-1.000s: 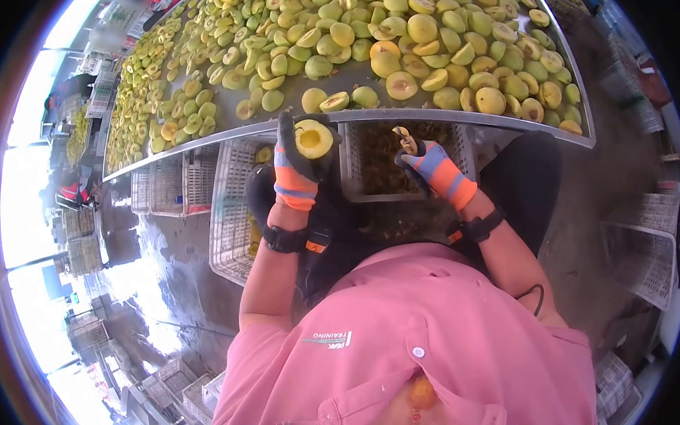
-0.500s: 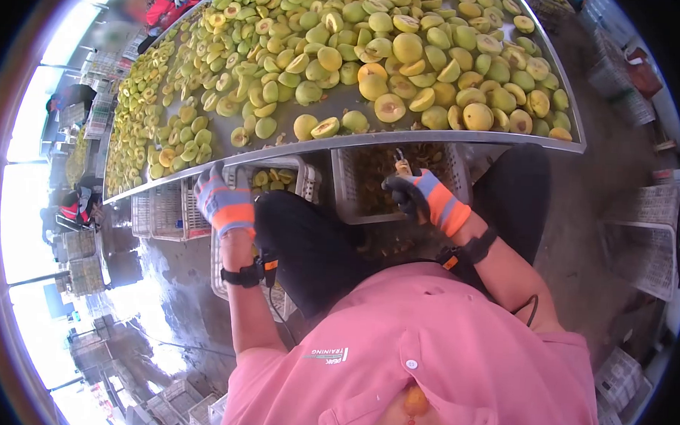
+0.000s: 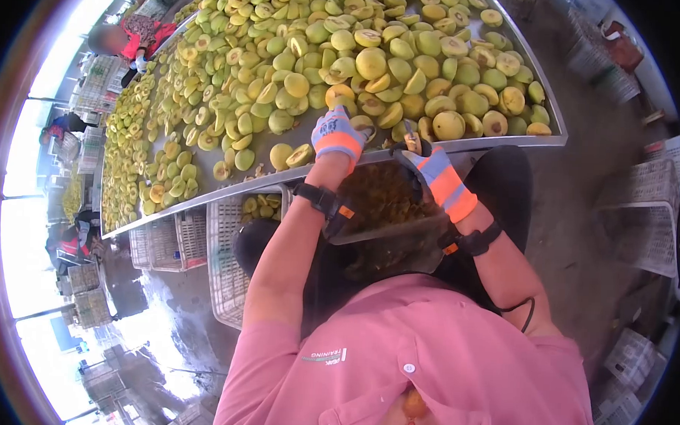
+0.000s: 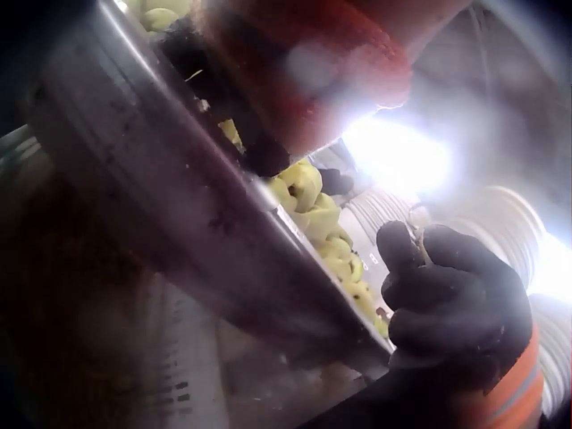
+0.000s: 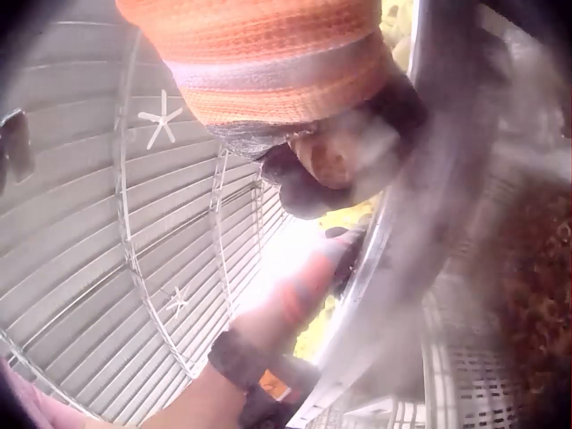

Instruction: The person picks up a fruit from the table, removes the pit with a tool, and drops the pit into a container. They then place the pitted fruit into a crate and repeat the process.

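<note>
Halved green-yellow stone fruit [image 3: 285, 61] lie thickly over a metal-rimmed table [image 3: 228, 191]. My gloved left hand [image 3: 339, 137] reaches over the near rim, palm down, fingers stretched forward among the fruit. A fruit half [image 3: 364, 128] shows right beside its thumb side. In the left wrist view its fingers are mostly hidden behind the orange cuff. My gloved right hand [image 3: 431, 169] grips a small tool [image 3: 412, 139] by its wood-coloured handle, the narrow tip pointing up over the table's edge. The right hand's dark, curled fingers [image 4: 438, 286] also show in the left wrist view.
Under the table edge stands a crate [image 3: 388, 233] with brown scraps. Left of it, another white crate [image 3: 226, 261] holds fruit pieces. More crates [image 3: 167, 240] stand farther left. A person in red [image 3: 148, 35] is at the table's far left. My knees are close below the rim.
The left hand held a hollowed fruit half, moved left over the fruit crate without it, then swung right and up onto the table. The right hand keeps the tool near the edge.
</note>
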The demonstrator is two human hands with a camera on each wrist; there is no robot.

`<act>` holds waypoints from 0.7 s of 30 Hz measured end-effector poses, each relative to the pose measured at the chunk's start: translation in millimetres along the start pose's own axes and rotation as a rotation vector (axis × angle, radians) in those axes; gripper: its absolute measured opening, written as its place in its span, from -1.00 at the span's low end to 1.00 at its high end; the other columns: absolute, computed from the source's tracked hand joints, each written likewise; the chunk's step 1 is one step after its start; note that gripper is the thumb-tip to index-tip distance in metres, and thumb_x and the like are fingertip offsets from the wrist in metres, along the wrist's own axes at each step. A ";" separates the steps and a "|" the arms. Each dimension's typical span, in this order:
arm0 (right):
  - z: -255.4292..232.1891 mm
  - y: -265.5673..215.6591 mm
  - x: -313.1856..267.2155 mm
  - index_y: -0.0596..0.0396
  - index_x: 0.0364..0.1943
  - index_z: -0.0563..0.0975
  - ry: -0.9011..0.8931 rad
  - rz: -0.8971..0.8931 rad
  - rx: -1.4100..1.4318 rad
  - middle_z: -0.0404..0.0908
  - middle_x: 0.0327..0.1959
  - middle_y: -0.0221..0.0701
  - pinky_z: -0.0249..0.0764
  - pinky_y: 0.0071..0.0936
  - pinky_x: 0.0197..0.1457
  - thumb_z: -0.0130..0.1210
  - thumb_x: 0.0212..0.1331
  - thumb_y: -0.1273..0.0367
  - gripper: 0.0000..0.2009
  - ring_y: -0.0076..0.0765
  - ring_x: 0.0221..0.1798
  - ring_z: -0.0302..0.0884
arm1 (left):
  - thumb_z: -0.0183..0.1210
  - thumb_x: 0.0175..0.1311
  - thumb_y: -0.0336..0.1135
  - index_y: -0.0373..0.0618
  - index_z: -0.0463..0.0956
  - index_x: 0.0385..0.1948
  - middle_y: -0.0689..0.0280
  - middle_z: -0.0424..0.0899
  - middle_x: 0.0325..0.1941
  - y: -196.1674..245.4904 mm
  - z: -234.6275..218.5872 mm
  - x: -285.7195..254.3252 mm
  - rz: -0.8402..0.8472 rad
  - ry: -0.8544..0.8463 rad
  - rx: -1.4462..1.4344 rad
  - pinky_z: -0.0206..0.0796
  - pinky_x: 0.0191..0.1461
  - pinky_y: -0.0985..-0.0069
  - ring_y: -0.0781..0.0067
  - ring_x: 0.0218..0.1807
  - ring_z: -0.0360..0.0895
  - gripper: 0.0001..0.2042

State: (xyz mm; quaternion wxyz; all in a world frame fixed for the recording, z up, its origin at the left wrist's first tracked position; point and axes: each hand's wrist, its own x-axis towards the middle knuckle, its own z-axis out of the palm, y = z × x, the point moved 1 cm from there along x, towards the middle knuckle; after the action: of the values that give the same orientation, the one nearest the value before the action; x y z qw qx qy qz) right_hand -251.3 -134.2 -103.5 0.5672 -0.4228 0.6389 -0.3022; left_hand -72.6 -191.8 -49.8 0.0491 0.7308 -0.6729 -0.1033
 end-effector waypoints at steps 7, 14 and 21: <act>12.0 -4.1 13.4 0.24 -0.44 0.48 0.109 -0.538 0.171 0.55 -0.54 -0.35 0.40 -0.38 -0.43 0.26 0.06 0.17 -0.64 -0.41 -0.53 0.46 | 0.37 -0.02 -0.41 -0.27 0.52 -0.28 0.20 0.65 -0.36 -10.3 14.1 -12.2 0.144 0.197 -1.016 0.41 -0.19 0.51 0.35 -0.33 0.58 -0.71; 11.1 -40.8 -32.7 0.21 -0.30 0.55 -0.370 -0.167 0.365 0.46 -0.62 -0.49 0.15 -0.60 -0.76 0.31 -0.02 0.01 -0.51 -0.55 -0.75 0.33 | 0.24 0.12 -0.47 -0.30 0.52 -0.20 0.19 0.64 -0.25 -9.1 -33.2 -70.8 0.074 0.109 -1.380 0.41 -0.16 0.52 0.39 -0.25 0.57 -0.78; 52.0 -56.1 -55.7 0.07 -0.21 0.58 -0.500 -0.251 0.363 0.59 -0.48 -0.46 0.34 -0.58 -0.51 0.24 0.10 0.24 -0.75 -0.57 -0.54 0.48 | 0.13 0.14 -0.57 -0.33 0.28 0.09 0.11 0.60 -0.16 -45.0 -15.6 -101.9 0.450 0.511 -0.640 0.44 -0.14 0.41 0.19 -0.17 0.58 -0.56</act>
State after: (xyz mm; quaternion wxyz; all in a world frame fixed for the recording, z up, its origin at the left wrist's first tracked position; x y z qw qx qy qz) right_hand -189.4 -105.9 -37.8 0.7308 -0.4513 0.3586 -0.3655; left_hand -32.9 -87.6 -35.4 0.4575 0.5170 -0.7153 -0.1089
